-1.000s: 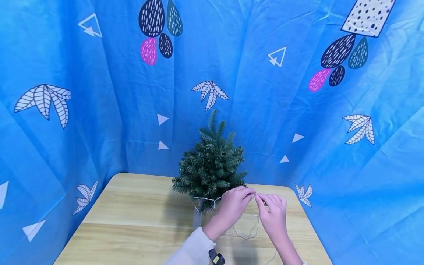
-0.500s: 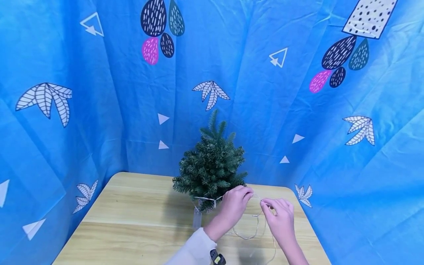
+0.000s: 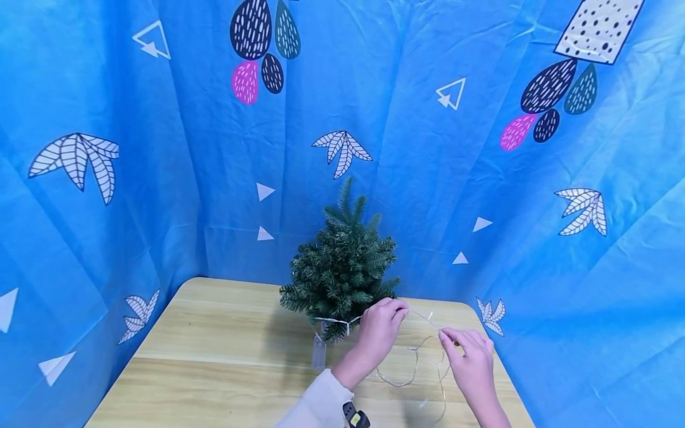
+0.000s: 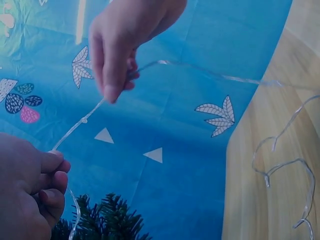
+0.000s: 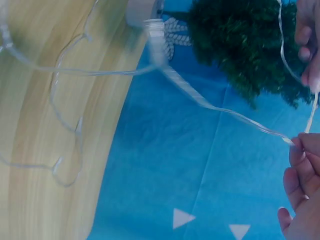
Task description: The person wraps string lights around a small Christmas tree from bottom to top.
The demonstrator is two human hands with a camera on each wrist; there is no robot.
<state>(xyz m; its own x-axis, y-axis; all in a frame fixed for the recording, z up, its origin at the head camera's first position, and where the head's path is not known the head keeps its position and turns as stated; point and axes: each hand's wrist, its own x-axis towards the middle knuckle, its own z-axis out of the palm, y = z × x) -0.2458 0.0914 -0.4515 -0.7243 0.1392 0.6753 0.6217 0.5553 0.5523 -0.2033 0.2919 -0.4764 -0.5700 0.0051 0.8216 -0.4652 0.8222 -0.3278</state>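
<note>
A small green artificial Christmas tree (image 3: 345, 267) stands toward the back of the table. A clear-wired string of fairy lights (image 3: 336, 321) crosses the front of its lower branches. Just right of the tree, my left hand (image 3: 379, 330) pinches the wire between thumb and fingers. Farther right, my right hand (image 3: 471, 359) pinches the same wire, and the length between the two is stretched nearly straight. In the left wrist view, a tiny bulb (image 4: 84, 120) shows on that stretch. From my right hand the rest of the wire hangs down in loops.
Loose loops of the light string (image 5: 79, 150) lie on the wooden table (image 3: 214, 356). A pale, partly translucent piece (image 3: 319, 353) is under the tree's front left. Patterned blue cloth (image 3: 417, 178) rises behind the table and at both sides.
My right hand has moved right and slightly down, away from my left hand, drawing out a longer stretch of wire between them. The left hand stays almost in place beside the tree.
</note>
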